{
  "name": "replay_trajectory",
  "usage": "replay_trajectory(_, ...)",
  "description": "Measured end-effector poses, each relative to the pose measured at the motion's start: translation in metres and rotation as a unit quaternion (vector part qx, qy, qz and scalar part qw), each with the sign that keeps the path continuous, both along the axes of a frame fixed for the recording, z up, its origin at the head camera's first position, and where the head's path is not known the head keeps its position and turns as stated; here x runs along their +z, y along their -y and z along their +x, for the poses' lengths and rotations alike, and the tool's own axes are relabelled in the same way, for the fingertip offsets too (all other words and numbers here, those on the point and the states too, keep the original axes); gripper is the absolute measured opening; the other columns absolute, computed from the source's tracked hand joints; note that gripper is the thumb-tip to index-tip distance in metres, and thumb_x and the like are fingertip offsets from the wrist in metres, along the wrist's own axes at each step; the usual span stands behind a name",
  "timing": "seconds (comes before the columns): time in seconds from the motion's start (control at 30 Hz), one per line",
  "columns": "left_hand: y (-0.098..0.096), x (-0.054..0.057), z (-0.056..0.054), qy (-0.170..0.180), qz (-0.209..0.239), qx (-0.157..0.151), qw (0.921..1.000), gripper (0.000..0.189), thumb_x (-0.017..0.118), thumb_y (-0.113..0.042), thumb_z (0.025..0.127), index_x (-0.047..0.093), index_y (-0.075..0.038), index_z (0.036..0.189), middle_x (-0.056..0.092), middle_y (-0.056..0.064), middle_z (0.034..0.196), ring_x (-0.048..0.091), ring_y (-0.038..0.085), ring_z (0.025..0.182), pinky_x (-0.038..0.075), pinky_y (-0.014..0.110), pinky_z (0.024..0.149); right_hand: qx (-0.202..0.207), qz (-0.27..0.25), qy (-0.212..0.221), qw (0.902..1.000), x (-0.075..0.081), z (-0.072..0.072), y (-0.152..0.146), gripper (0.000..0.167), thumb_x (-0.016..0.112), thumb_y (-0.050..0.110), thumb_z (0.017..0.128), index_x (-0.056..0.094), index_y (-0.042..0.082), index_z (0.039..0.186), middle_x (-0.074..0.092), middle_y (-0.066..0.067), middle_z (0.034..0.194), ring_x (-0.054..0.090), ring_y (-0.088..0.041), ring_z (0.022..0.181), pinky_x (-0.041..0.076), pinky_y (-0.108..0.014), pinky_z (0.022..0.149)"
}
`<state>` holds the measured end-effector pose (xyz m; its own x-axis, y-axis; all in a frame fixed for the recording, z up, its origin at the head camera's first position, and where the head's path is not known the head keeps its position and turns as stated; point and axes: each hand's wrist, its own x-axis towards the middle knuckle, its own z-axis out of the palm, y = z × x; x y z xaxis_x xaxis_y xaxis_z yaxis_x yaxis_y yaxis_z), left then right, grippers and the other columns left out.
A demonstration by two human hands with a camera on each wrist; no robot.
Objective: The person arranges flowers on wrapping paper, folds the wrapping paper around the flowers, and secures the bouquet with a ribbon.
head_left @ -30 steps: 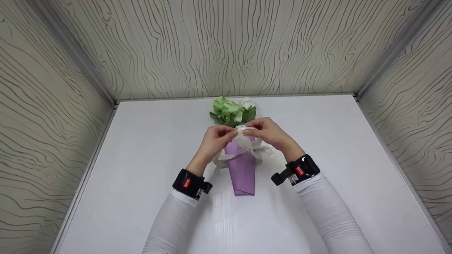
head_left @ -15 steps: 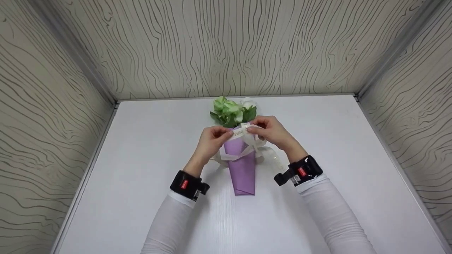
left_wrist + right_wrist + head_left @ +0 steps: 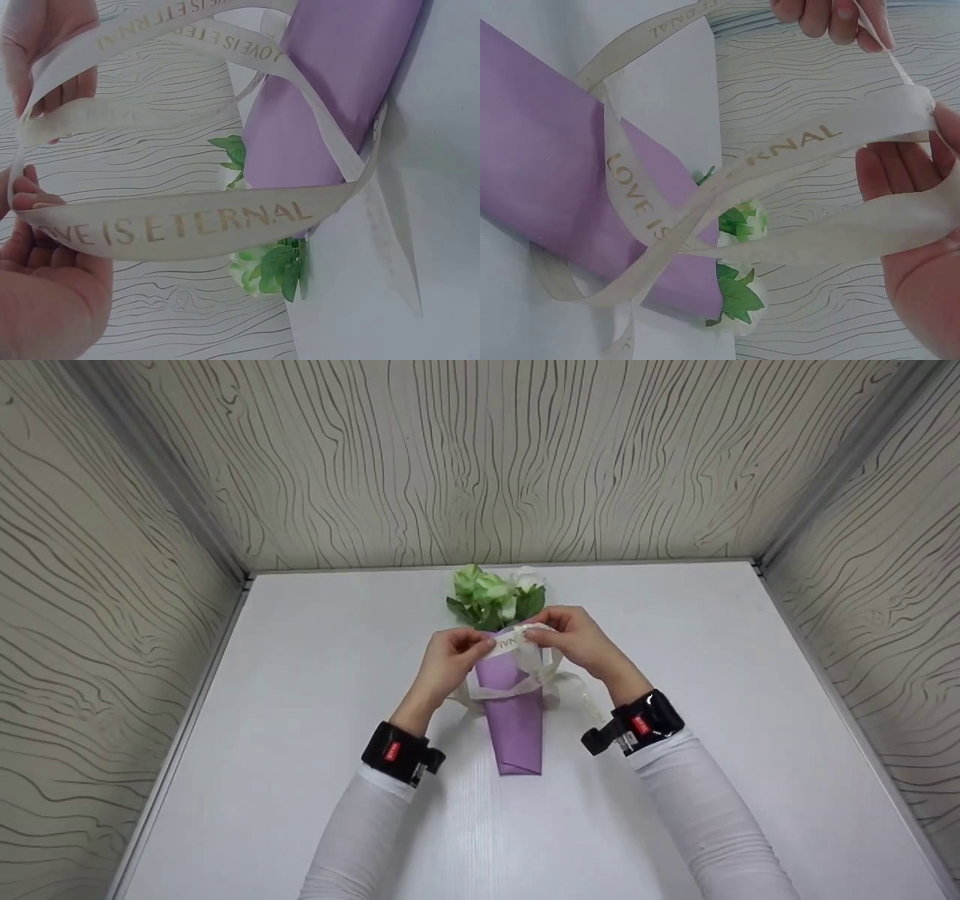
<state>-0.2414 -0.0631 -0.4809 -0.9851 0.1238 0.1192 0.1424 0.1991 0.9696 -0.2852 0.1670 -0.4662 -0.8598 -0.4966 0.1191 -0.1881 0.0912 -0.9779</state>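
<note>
A bouquet of green and white flowers (image 3: 487,594) lies wrapped in purple paper (image 3: 517,735), blooms toward the back wall. Cream ribbon (image 3: 180,225) with gold "LOVE IS ETERNAL" lettering loops around the wrap. My left hand (image 3: 450,664) pinches the ribbon between thumb and forefinger above the top of the wrap. To its right, my right hand (image 3: 581,641) pinches a gathered part of the ribbon, and a short stretch runs taut between the two hands. Loose loops hang below them, as the right wrist view shows, and a ribbon tail (image 3: 585,701) trails to the right of the wrap.
The bouquet rests on a white table (image 3: 315,675) near its back edge. Wood-grain patterned panels (image 3: 480,465) rise behind it and on both sides. Each wrist wears a black camera band (image 3: 401,754) over a white sleeve.
The hands have drawn slightly apart from nearly touching, stretching a lettered piece of ribbon between them. Over the last half second the hands have barely moved; the ribbon loop by the right hand has shifted a little.
</note>
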Motion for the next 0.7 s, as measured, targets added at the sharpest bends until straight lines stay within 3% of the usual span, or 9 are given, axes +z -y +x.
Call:
replay_trajectory(0.17, 0.000, -0.001, 0.001, -0.006, -0.010, 0.006, 0.9999, 0.017, 0.069, -0.015, 0.093, 0.074, 0.001, 0.097, 0.061, 0.001, 0.076, 0.050, 0.011, 0.067, 0.041, 0.023, 0.058, -0.003, 0.012, 0.047, 0.9988, -0.001, 0.001, 0.002, 0.021, 0.065, 0.009, 0.095, 0.061, -0.011, 0.100, 0.066, -0.002, 0.083, 0.062, -0.012, 0.074, 0.053, -0.027, 0.069)
replay_trajectory(0.23, 0.000, -0.007, -0.002, -0.013, -0.018, 0.013, 0.9997, 0.016, 0.069, -0.015, 0.093, 0.074, 0.000, 0.097, 0.062, 0.001, 0.076, 0.051, 0.012, 0.067, 0.042, 0.023, 0.058, -0.008, 0.018, 0.062, 0.9979, -0.001, 0.002, 0.003, 0.018, 0.064, 0.010, 0.095, 0.060, -0.007, 0.098, 0.064, -0.002, 0.080, 0.060, -0.012, 0.071, 0.052, -0.027, 0.066)
replay_trajectory(0.33, -0.003, -0.009, 0.001, -0.043, -0.044, 0.038, 0.9974, 0.015, 0.068, -0.014, 0.093, 0.072, -0.001, 0.099, 0.063, 0.002, 0.081, 0.055, 0.013, 0.073, 0.045, 0.024, 0.062, -0.010, 0.010, 0.080, 0.9967, -0.002, 0.003, 0.005, 0.015, 0.062, 0.011, 0.097, 0.059, -0.003, 0.095, 0.062, -0.001, 0.077, 0.058, -0.011, 0.069, 0.050, -0.026, 0.062)
replay_trajectory(0.47, -0.009, -0.014, 0.007, -0.107, -0.080, 0.105, 0.9855, 0.016, 0.068, -0.011, 0.091, 0.069, -0.001, 0.103, 0.061, 0.009, 0.095, 0.057, 0.022, 0.089, 0.047, 0.029, 0.073, -0.002, -0.025, 0.113, 0.9933, -0.003, 0.004, 0.006, 0.009, 0.057, 0.009, 0.099, 0.055, 0.002, 0.093, 0.060, -0.001, 0.074, 0.058, -0.011, 0.067, 0.050, -0.025, 0.059)
replay_trajectory(0.57, -0.015, -0.019, 0.014, -0.156, -0.083, 0.149, 0.9729, 0.015, 0.067, -0.008, 0.090, 0.068, 0.000, 0.103, 0.058, 0.013, 0.098, 0.056, 0.028, 0.092, 0.047, 0.035, 0.074, 0.005, -0.046, 0.129, 0.9905, -0.004, 0.006, 0.007, 0.007, 0.054, 0.007, 0.100, 0.053, 0.003, 0.095, 0.060, -0.002, 0.073, 0.059, -0.011, 0.065, 0.051, -0.025, 0.057)
replay_trajectory(0.63, -0.018, -0.022, 0.019, -0.185, -0.080, 0.162, 0.9660, 0.010, 0.066, -0.006, 0.090, 0.068, -0.001, 0.099, 0.059, 0.011, 0.093, 0.057, 0.027, 0.086, 0.047, 0.035, 0.071, 0.007, -0.053, 0.134, 0.9895, -0.004, 0.006, 0.007, 0.006, 0.053, 0.007, 0.100, 0.052, 0.003, 0.096, 0.061, -0.002, 0.073, 0.060, -0.011, 0.065, 0.051, -0.024, 0.056)
replay_trajectory(0.7, -0.022, -0.025, 0.024, -0.202, -0.075, 0.155, 0.9641, 0.006, 0.066, -0.006, 0.090, 0.068, -0.001, 0.094, 0.060, 0.008, 0.086, 0.058, 0.022, 0.078, 0.048, 0.033, 0.065, 0.007, -0.057, 0.136, 0.9890, -0.005, 0.007, 0.008, 0.006, 0.052, 0.007, 0.100, 0.051, 0.003, 0.096, 0.062, -0.002, 0.074, 0.060, -0.010, 0.064, 0.051, -0.023, 0.056)
